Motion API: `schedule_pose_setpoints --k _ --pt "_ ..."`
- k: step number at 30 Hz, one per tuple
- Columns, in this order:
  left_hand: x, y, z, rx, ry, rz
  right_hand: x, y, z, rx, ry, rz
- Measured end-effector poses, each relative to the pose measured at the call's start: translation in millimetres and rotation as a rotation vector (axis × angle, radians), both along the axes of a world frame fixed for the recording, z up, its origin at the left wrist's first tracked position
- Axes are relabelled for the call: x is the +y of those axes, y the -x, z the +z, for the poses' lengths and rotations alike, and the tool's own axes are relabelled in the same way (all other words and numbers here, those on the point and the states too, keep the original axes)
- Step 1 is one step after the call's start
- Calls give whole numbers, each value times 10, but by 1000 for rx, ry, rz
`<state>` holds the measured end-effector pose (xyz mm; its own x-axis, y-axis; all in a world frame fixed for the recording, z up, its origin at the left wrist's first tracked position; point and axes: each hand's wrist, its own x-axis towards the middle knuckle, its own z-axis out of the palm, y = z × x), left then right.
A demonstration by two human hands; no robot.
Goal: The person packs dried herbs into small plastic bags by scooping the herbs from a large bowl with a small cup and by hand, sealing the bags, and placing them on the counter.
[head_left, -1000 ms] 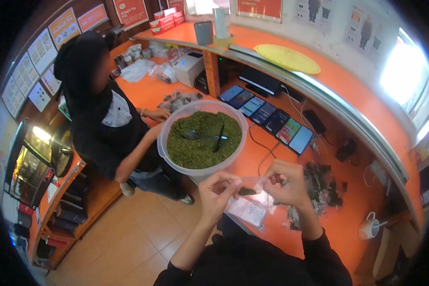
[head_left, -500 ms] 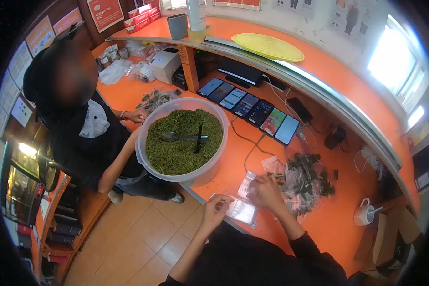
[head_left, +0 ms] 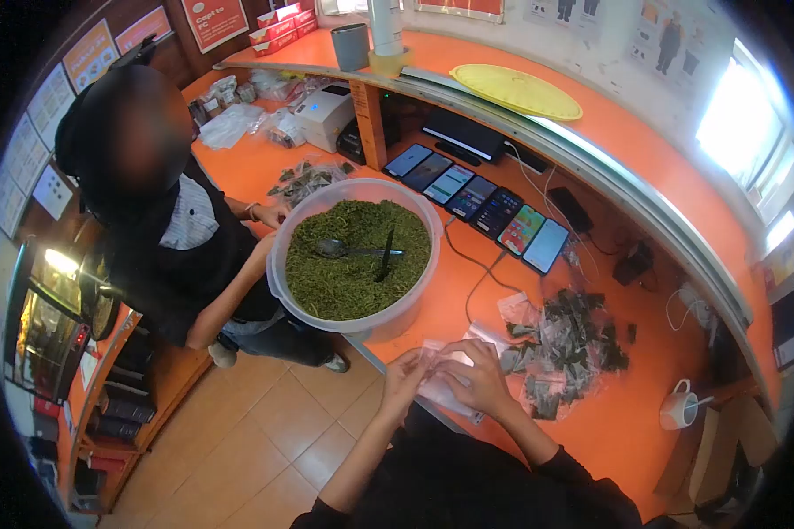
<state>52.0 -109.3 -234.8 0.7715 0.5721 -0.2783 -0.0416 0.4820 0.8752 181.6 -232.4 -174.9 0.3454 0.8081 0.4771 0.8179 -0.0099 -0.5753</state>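
Close together over the orange counter's front edge, my left hand (head_left: pixel 405 377) and my right hand (head_left: pixel 475 375) pinch a small clear plastic bag (head_left: pixel 430 354) between them. Under them lies a stack of clear bags (head_left: pixel 454 392). To the right is a pile of small bags with green leafy contents (head_left: pixel 565 348). Beyond my hands stands a large translucent tub (head_left: pixel 278 273) of chopped green herb (head_left: pixel 344 286), with a spoon (head_left: pixel 333 249) and a dark utensil (head_left: pixel 386 256) in it.
A person (head_left: pixel 172 212) stands at the left beside the tub. Several phones (head_left: pixel 474 197) with cables line the counter's back. A white mug (head_left: pixel 677 410) and cardboard box (head_left: pixel 723 458) are at the right; a yellow lid (head_left: pixel 516 92) lies on the upper shelf.
A second ago both hands held a bag with green contents; half a second ago my right hand was by the pile. Now it is back beside my left, both on a clear bag.
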Motion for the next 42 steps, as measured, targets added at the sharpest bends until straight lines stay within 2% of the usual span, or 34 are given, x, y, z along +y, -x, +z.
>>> schedule_pose_setpoints --k 3,5,6,8,9,11,12,14,17,19,21,23,24,28,30,34,36,37,38,39,40,42 --pt "32 33 103 -27 -130 83 75 3 69 -29 -15 55" --pt "80 113 185 -63 -211 17 132 -1 46 377 -15 -67" --pt "99 150 186 -63 -211 18 127 -25 38 377 -15 -67" --pt "125 217 186 -17 -389 -40 90 -109 27 565 262 77" --pt "126 237 182 -18 -391 -31 75 -117 12 562 262 86" --pt "156 295 182 53 -561 -120 52 -106 -31 566 237 231" --pt "147 303 205 57 -570 -99 34 -146 -31 511 354 289" --pt "43 254 294 296 -1375 127 34 -99 4 500 371 284" --pt "-148 237 499 447 -1418 241 84 -25 89 510 352 270" --pt "-128 246 593 456 -1433 195 115 27 145 544 331 210" --pt "-73 269 457 174 -836 -110 132 26 191 543 323 231" --pt "-18 319 316 117 -795 -125 92 -31 129 655 378 296" --pt "2 334 348 58 -747 -150 83 -30 145 802 389 280" --pt "2 399 437 151 -800 -259 68 24 47 692 439 186" --pt "-6 408 424 307 -992 -120 124 88 -28 199 170 -44" --pt "82 440 539 463 -945 -178 191 108 98 89 175 -72" --pt "42 457 738 568 -944 16 234 130 246 94 161 -85" --pt "49 457 695 570 -943 20 255 146 293 100 144 -98" --pt "63 447 619 377 -1024 98 275 135 275 99 144 -93" --pt "76 447 613 181 -1097 174 295 115 244 176 116 16" --pt "75 467 609 185 -1096 178 312 114 234 253 90 124" --pt "58 492 612 70 -917 -27 336 118 308 252 78 132"
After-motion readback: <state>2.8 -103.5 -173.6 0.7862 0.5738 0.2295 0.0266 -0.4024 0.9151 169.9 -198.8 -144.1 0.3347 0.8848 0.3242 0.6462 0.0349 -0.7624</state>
